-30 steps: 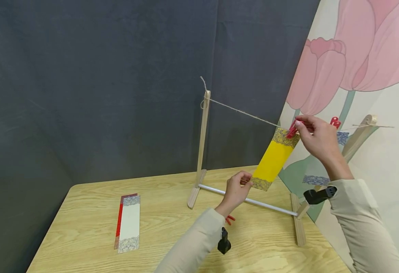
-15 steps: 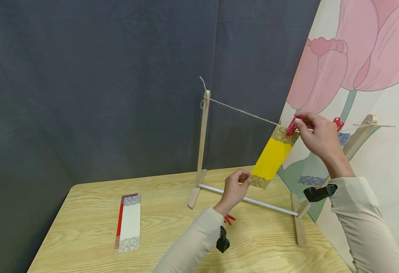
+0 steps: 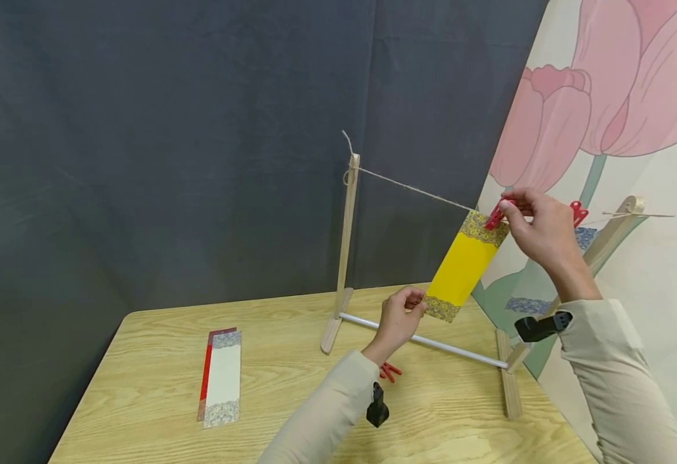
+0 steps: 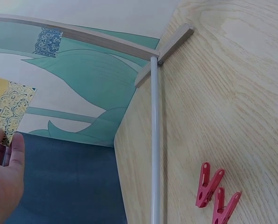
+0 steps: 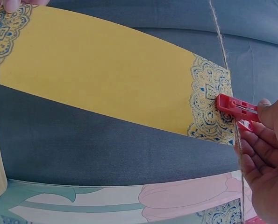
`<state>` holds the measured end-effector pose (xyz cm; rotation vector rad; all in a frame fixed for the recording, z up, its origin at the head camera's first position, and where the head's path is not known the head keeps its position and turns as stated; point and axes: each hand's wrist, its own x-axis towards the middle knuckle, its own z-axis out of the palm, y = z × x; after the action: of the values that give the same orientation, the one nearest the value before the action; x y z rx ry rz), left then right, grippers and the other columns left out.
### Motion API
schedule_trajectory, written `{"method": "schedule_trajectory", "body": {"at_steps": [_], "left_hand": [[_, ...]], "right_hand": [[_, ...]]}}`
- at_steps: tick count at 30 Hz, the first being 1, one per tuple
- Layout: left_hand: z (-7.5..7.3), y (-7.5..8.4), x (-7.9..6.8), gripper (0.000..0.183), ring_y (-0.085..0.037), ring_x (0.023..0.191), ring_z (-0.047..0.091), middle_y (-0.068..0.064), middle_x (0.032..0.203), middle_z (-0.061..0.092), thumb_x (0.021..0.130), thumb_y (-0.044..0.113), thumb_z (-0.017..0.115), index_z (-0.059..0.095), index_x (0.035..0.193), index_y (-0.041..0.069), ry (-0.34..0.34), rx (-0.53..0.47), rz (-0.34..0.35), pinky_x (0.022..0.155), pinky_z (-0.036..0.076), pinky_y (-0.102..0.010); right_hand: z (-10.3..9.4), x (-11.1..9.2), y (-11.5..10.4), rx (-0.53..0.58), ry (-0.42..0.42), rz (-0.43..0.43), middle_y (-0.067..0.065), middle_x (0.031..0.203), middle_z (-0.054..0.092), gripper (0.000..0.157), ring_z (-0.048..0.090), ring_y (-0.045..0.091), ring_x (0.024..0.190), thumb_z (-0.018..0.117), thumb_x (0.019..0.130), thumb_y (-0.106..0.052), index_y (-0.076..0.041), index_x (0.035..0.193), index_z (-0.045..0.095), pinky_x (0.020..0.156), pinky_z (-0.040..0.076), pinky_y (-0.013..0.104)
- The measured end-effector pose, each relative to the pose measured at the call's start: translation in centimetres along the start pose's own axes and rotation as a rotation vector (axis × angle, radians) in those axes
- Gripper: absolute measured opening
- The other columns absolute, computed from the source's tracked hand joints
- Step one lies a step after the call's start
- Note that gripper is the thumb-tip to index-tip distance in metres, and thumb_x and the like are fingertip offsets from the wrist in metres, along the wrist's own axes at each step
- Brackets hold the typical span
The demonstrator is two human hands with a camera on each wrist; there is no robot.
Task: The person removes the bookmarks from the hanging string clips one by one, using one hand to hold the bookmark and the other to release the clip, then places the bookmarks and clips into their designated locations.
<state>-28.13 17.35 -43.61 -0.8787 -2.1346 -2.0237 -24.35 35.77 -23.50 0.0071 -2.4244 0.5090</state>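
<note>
A yellow paper strip point(image 3: 462, 270) with patterned ends slants down from the twine line point(image 3: 416, 189). My right hand point(image 3: 543, 231) pinches a red clothespin point(image 5: 237, 108) whose tip sits over the strip's upper end, at the twine. Lower down, my left hand point(image 3: 399, 322) pinches the bottom corner of the strip between thumb and finger, as the left wrist view also shows. Behind my right forearm hangs a pale strip point(image 3: 529, 304) with blue patterned ends, partly hidden. Another red clothespin point(image 3: 578, 212) is on the line above it.
Red clothespins point(image 4: 209, 184) lie on the table point(image 3: 280, 386) near my left wrist. A white strip point(image 3: 223, 374) overlaps a red strip point(image 3: 205, 374) on the left. Wooden posts point(image 3: 346, 238), joined by a grey rod point(image 3: 431, 342), carry the twine. A dark curtain point(image 3: 199, 161) stands behind.
The strip's lower end and my left hand have shifted slightly left. Both hands keep their pinch; the right hand stays at the clothespin on the line.
</note>
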Motion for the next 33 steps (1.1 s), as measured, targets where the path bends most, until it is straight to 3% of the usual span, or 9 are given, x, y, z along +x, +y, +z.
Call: {"method": "schedule_trajectory", "body": {"at_steps": [8,16,23,33], "left_hand": [[-0.09,0.05,0.02,0.013,-0.004,0.073,0.053,-0.001,0.085,0.061,0.084,0.005,0.061,0.062,0.096,0.009,0.006,0.010,0.004,0.063,0.047,-0.016],[-0.19,-0.27,0.12,0.013,-0.004,0.073,0.053,0.000,0.084,0.061,0.083,0.004,0.061,0.062,0.096,0.009,0.019,0.024,0.023,0.063,0.047,-0.016],[-0.30,-0.35,0.04,0.013,-0.005,0.073,0.053,-0.001,0.084,0.061,0.084,0.006,0.061,0.063,0.096,0.010,0.031,0.014,0.008,0.062,0.047,-0.017],[-0.57,-0.75,-0.10,0.012,-0.004,0.072,0.053,0.003,0.082,0.060,0.084,0.008,0.061,0.062,0.095,0.010,0.037,0.011,-0.010,0.062,0.048,-0.017]], "right_hand": [[0.28,0.06,-0.01,0.013,0.048,-0.026,0.014,0.094,0.061,0.031,0.057,0.033,0.089,0.051,0.089,-0.026,-0.003,0.108,0.058,0.065,0.037,0.018],[0.52,0.07,-0.18,0.024,0.099,-0.035,0.016,0.092,0.060,0.028,0.054,0.031,0.085,0.052,0.089,-0.023,-0.001,0.105,0.058,0.075,0.041,0.047],[0.74,0.21,-0.24,0.015,0.207,-0.068,0.015,0.089,0.060,0.024,0.054,0.031,0.083,0.055,0.087,-0.020,0.001,0.099,0.060,0.069,0.036,0.037],[0.88,0.31,-0.23,0.026,0.303,-0.104,0.016,0.089,0.060,0.020,0.053,0.032,0.084,0.058,0.085,-0.015,0.002,0.095,0.062,0.073,0.038,0.041]]}}
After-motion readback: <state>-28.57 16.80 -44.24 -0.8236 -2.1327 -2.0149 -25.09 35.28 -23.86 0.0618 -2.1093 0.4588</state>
